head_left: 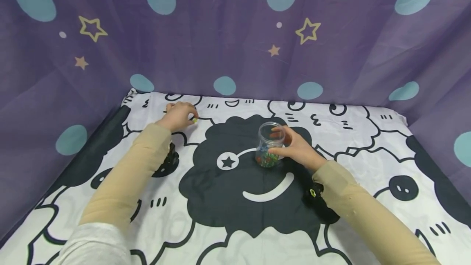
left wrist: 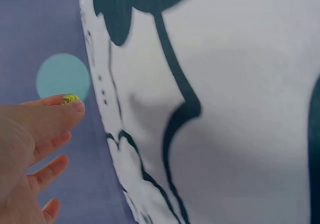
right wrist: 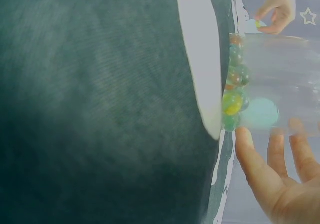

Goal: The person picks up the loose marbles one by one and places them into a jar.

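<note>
Between thumb and fingertip, my left hand (head_left: 178, 116) pinches a small yellow-green marble (left wrist: 70, 98), raised over the far left part of the cloth. In the left wrist view the other fingers are spread loosely. A clear plastic jar (head_left: 264, 137) stands upright and lidless right of centre. Coloured glass marbles (head_left: 266, 158), green, red, blue and yellow, fill its lower part. My right hand (head_left: 296, 149) holds the jar from its right side, thumb in front and fingers behind. The right wrist view shows the marbles (right wrist: 233, 102) through the jar's wall.
A white cloth (head_left: 173, 212) printed with black cartoon clouds and faces covers the table. Behind and at both sides hangs a purple curtain (head_left: 220, 44) with blue dots and stars. Dark wrist cameras (head_left: 312, 193) sit under the sleeves.
</note>
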A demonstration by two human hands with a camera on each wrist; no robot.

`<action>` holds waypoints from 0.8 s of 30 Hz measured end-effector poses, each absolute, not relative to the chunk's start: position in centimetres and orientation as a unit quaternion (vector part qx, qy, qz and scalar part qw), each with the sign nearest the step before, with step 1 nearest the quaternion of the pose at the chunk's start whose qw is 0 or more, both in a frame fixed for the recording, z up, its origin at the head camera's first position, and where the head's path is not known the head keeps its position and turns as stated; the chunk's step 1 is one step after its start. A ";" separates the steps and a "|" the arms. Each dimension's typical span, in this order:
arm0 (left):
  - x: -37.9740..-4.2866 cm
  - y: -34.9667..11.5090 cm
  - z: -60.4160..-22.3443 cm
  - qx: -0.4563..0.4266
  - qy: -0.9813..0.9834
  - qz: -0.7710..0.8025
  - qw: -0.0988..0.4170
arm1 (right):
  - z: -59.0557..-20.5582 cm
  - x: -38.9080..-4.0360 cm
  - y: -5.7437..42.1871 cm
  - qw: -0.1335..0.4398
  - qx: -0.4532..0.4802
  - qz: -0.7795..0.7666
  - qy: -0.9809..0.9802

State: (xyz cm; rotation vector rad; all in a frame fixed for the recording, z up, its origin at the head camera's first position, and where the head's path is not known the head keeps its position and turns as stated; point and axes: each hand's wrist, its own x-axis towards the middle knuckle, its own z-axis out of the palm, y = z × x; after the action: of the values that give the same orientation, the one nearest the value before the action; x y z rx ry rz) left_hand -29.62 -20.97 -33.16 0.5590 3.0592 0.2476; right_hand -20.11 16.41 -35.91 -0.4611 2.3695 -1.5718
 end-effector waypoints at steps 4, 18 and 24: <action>-28.8 -20.1 -32.4 0.204 0.976 0.077 -0.007 | -35.9 -20.1 16.3 0.131 -0.161 -0.541 0.815; -25.4 -14.4 -29.0 0.309 0.942 0.093 -0.087 | -35.4 -20.6 16.5 0.126 -0.165 -0.536 0.818; -24.1 -12.3 -28.9 0.338 0.929 0.109 -0.099 | -35.5 -20.3 16.2 0.141 -0.157 -0.534 0.818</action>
State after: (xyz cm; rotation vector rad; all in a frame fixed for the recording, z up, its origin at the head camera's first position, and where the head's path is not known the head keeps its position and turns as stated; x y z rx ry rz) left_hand -24.06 -12.32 -28.95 1.1352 3.1207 0.3652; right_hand -20.26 16.19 -35.55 -0.4539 2.3638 -1.5436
